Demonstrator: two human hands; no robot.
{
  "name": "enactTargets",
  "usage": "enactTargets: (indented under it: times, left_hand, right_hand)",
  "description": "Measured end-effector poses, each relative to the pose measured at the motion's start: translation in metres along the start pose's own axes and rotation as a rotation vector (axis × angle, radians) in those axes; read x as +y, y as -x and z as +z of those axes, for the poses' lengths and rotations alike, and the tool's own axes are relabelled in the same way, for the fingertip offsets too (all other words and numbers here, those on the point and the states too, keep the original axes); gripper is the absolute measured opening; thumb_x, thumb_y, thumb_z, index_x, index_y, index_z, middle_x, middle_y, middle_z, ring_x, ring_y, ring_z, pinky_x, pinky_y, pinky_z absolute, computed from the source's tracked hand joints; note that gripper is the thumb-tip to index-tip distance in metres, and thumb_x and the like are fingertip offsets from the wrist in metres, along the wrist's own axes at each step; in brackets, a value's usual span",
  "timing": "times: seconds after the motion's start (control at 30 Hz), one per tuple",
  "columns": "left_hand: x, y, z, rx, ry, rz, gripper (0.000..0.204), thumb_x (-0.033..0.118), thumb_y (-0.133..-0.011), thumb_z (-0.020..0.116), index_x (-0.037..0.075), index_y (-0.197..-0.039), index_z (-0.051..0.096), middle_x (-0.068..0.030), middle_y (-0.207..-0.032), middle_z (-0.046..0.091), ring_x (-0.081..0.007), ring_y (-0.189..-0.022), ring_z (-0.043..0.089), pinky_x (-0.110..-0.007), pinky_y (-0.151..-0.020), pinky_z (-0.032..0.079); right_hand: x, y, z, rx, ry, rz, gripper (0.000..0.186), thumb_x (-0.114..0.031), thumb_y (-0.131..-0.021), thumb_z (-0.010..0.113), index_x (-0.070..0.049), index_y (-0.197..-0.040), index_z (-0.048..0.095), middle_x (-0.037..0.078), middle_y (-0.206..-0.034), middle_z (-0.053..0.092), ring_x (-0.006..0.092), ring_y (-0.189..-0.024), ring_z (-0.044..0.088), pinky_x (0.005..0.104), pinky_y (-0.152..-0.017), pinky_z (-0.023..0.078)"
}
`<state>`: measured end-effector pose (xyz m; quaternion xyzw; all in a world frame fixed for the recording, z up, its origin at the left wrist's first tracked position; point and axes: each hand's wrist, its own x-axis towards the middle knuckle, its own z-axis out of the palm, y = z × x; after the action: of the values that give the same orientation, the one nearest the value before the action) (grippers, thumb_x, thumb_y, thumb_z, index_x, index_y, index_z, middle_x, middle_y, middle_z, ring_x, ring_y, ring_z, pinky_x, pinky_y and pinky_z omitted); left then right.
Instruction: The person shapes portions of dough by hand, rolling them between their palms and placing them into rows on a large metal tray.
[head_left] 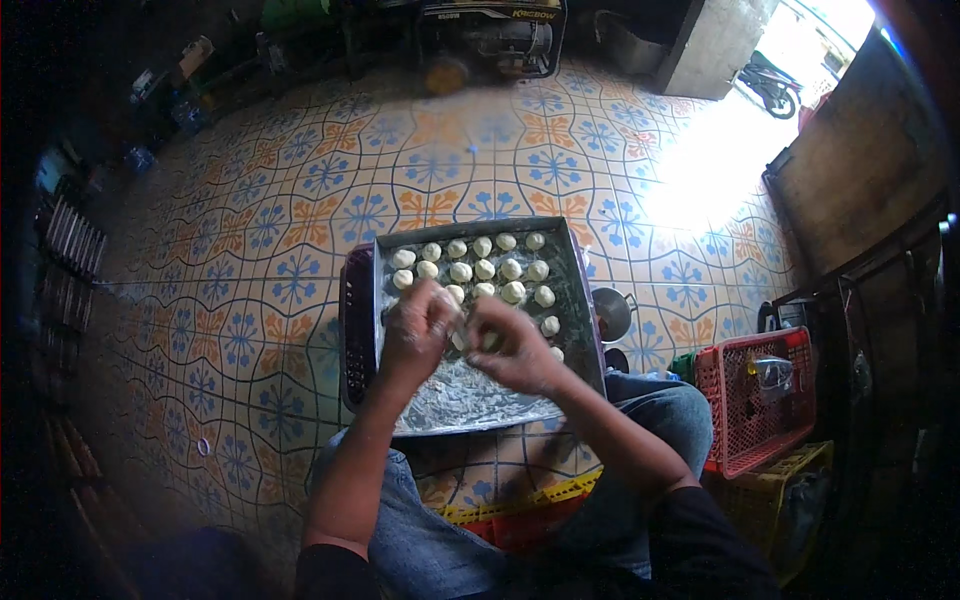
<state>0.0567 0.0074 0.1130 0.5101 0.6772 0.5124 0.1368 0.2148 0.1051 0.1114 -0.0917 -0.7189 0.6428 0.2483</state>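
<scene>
A square metal tray [470, 425] dusted with white flour lies in front of me, with rows of pale dough balls [484, 268] over its far part. My left hand [416, 328], floury, is closed above the tray's middle, fingertips curled together toward the other hand. Close beside it, my right hand [508, 345] has its fingers bent in and thumb turned toward the left hand. Pale dough shows between the two hands; whether they hold it or it lies on the tray is unclear. The hands cover some balls behind them.
Under the tray stands a dark purple crate [357, 330]. To the right are a metal pan [612, 314], a red crate [760, 400] and a yellow crate [770, 510]. A generator [490, 45] stands far off on the patterned tile floor [270, 240]. My knees flank the tray's near edge.
</scene>
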Motion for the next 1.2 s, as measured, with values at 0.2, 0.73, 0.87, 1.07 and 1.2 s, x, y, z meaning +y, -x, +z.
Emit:
enactTargets:
  times: [0.2, 0.73, 0.87, 1.07, 1.2]
  left_hand:
    - [-0.071, -0.014, -0.049, 0.293, 0.206, -0.226, 0.024, 0.022, -0.106, 0.053, 0.007, -0.087, 0.051, -0.0038, -0.08, 0.055, -0.0147, -0.07, 0.055, -0.034, -0.07, 0.048]
    - [0.004, 0.029, 0.002, -0.165, 0.477, -0.297, 0.053, 0.05, -0.109, 0.043, 0.002, -0.11, 0.065, -0.002, -0.09, 0.065, -0.0125, -0.084, 0.061, -0.03, -0.076, 0.051]
    - [0.002, 0.011, -0.012, -0.341, 0.292, -0.187, 0.04, 0.039, -0.11, 0.049, 0.003, -0.104, 0.066, -0.0032, -0.077, 0.063, -0.0099, -0.07, 0.057, -0.031, -0.066, 0.047]
    - [-0.023, -0.001, -0.017, -0.093, 0.185, -0.406, 0.044, 0.037, -0.11, 0.051, 0.003, -0.084, 0.062, -0.0028, -0.063, 0.057, -0.0108, -0.055, 0.053, -0.031, -0.055, 0.044]
    - [-0.065, -0.019, -0.047, 0.226, 0.507, -0.527, 0.04, 0.037, -0.109, 0.048, 0.01, -0.08, 0.056, -0.002, -0.068, 0.058, -0.0113, -0.055, 0.053, -0.029, -0.054, 0.045]
  right_hand:
    - [-0.009, 0.02, 0.066, -0.284, 0.017, -0.115, 0.024, -0.001, -0.072, 0.074, -0.006, -0.085, 0.054, 0.011, -0.087, 0.056, 0.0329, -0.081, 0.061, 0.0427, -0.071, 0.049]
    - [-0.02, 0.004, -0.007, -0.09, 0.132, -0.184, 0.03, -0.025, -0.078, 0.07, -0.001, -0.096, 0.064, 0.011, -0.088, 0.062, 0.0232, -0.077, 0.064, 0.0356, -0.071, 0.052]
    - [-0.023, 0.004, -0.002, -0.043, 0.096, -0.224, 0.028, -0.026, -0.083, 0.071, -0.002, -0.095, 0.064, 0.011, -0.086, 0.063, 0.0213, -0.073, 0.063, 0.034, -0.068, 0.051]
    - [-0.058, 0.019, 0.005, 0.08, 0.358, -0.23, 0.022, -0.024, -0.088, 0.071, -0.005, -0.079, 0.065, 0.004, -0.065, 0.059, 0.0201, -0.053, 0.056, 0.0326, -0.05, 0.043]
    - [-0.109, 0.031, -0.005, 0.035, -0.041, -0.669, 0.014, -0.013, -0.084, 0.068, -0.003, -0.075, 0.066, 0.007, -0.063, 0.059, 0.0201, -0.053, 0.058, 0.0345, -0.045, 0.042]
